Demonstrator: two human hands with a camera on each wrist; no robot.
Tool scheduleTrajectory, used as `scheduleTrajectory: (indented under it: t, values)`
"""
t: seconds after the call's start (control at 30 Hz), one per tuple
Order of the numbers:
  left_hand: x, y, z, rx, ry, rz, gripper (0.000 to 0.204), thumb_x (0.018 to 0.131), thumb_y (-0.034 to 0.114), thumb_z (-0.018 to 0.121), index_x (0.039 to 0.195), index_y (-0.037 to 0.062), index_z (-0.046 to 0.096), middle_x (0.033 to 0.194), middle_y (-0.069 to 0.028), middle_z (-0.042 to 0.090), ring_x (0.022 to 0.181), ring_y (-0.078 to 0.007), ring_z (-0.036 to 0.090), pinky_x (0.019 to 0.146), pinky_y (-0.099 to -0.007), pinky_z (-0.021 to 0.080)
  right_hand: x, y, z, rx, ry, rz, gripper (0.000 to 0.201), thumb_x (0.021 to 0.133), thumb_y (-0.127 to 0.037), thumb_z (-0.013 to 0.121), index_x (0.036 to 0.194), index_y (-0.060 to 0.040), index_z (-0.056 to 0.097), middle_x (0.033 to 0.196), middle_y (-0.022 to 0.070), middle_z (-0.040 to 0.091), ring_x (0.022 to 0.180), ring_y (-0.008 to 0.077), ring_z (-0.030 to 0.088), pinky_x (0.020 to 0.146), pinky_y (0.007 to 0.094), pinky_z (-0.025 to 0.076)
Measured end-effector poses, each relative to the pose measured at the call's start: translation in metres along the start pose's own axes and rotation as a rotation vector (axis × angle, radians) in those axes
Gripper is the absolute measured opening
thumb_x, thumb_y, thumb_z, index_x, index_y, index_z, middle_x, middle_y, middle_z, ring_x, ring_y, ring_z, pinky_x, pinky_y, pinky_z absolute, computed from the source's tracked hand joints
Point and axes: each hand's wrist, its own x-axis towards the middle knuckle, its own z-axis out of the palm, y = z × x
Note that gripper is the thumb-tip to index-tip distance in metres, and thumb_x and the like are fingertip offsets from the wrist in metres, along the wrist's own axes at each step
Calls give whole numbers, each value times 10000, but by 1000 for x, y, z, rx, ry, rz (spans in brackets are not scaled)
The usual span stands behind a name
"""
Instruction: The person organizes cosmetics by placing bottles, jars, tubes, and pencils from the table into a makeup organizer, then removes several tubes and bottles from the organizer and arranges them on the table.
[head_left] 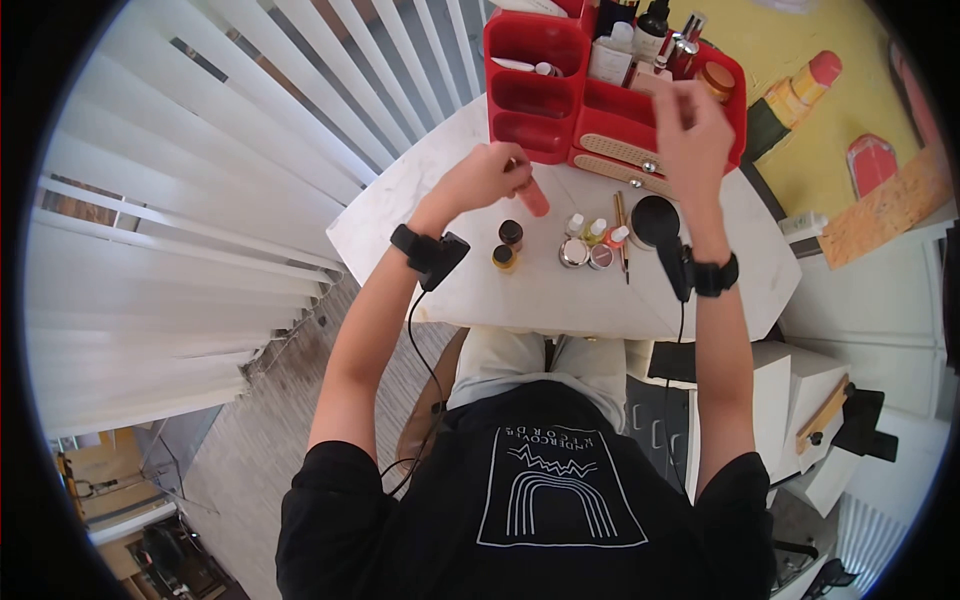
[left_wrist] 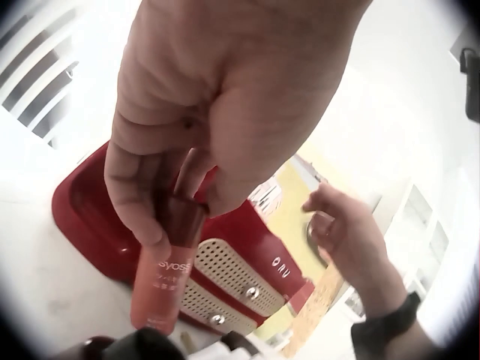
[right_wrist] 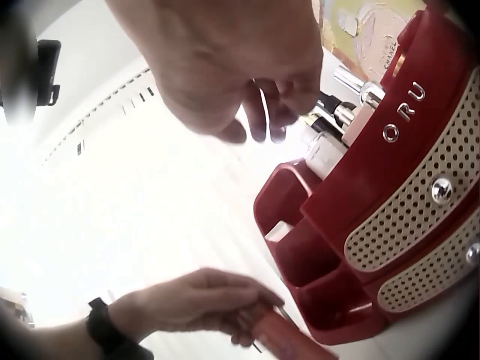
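Observation:
My left hand [head_left: 478,178] grips a coral bottle [left_wrist: 161,289] by its dark red cap [left_wrist: 180,221]. The bottle hangs tilted, base down, in front of the red cosmetics organizer [right_wrist: 375,180], and its label reads "syoss". Over the organizer's right side, my right hand [head_left: 695,125] is raised with loosely bent fingers and nothing visible between them. Below that hand are a jar with an orange-brown lid [head_left: 716,80] and several upright bottles, among them a white one [right_wrist: 325,154]. The organizer has two perforated cream drawer fronts [left_wrist: 225,266] with round silver knobs.
On the white table [head_left: 480,295] stand two dark-capped bottles [head_left: 511,234], several small white-capped bottles [head_left: 597,228], and two round jars [head_left: 574,252]. Slim brushes [head_left: 622,215] and a round black item [head_left: 655,220] lie to their right. White blinds [head_left: 200,240] hang at the left.

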Motion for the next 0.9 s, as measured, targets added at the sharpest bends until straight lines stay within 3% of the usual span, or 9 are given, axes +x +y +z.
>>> scheduleTrajectory:
  t: [0.1,0.13,0.2,0.43,0.53,0.6,0.63,0.7,0.9]
  values:
    - [-1,18,-13,-265,15,73,235,954,168,507,1055,-29,587,837,-70,666,716,-128,621,686,-260,512,-25,-16,5,61,-398,-43,233,843,-178,689,985,-6,622,688,40,604,577,86,519,542,244,423]
    - [0,20,-15,-353,7,119,260,973,191,504,1123,-15,556,856,-64,662,726,-123,617,685,-257,509,-31,-17,6,59,-396,-43,233,843,-178,689,985,-6,622,688,40,604,577,86,519,542,244,423]
    - [-6,40,-16,-368,27,158,260,969,188,515,1123,-17,556,855,-66,662,725,-120,614,684,-252,507,-39,-20,7,256,-813,166,291,808,-128,707,1047,-8,591,698,37,604,556,78,516,536,229,418]
    - [-26,75,0,-324,192,218,281,929,172,606,1128,-21,561,939,-93,673,802,-115,624,755,-257,513,-38,-36,-4,217,-714,-4,327,791,-94,718,1070,-2,574,731,31,618,596,61,562,575,217,450]
    - [-29,62,-1,-362,209,227,339,884,220,665,1124,-4,581,1004,-91,663,832,-127,629,750,-264,507,-24,-38,-13,347,-560,125,324,800,-159,709,1051,8,592,761,63,649,635,91,591,593,234,480]
    - [-42,55,-7,-4,96,251,415,814,273,732,1118,21,604,1055,-82,654,832,-142,628,733,-270,500,-8,-20,-12,311,-454,86,327,806,-174,710,1052,8,594,773,61,652,648,87,595,605,230,484]
    - [-46,48,-9,-4,97,252,415,814,273,732,1118,21,604,1055,-82,654,832,-142,628,733,-270,500,2,-10,-12,278,-343,52,331,812,-189,712,1053,7,596,786,58,655,660,84,600,618,225,489]
    - [-54,31,-7,32,-115,126,506,735,299,773,1101,-11,611,1057,-134,641,800,-217,632,722,-307,510,19,-5,-9,270,-331,62,358,814,-216,719,1070,-2,592,800,68,657,676,98,611,640,229,495]
    - [-66,-3,17,75,-99,2,345,821,237,689,1087,27,623,990,-146,634,799,-268,619,723,-342,500,34,8,16,75,-367,-149,385,873,-188,666,1194,-49,507,861,67,638,725,118,606,674,243,503]
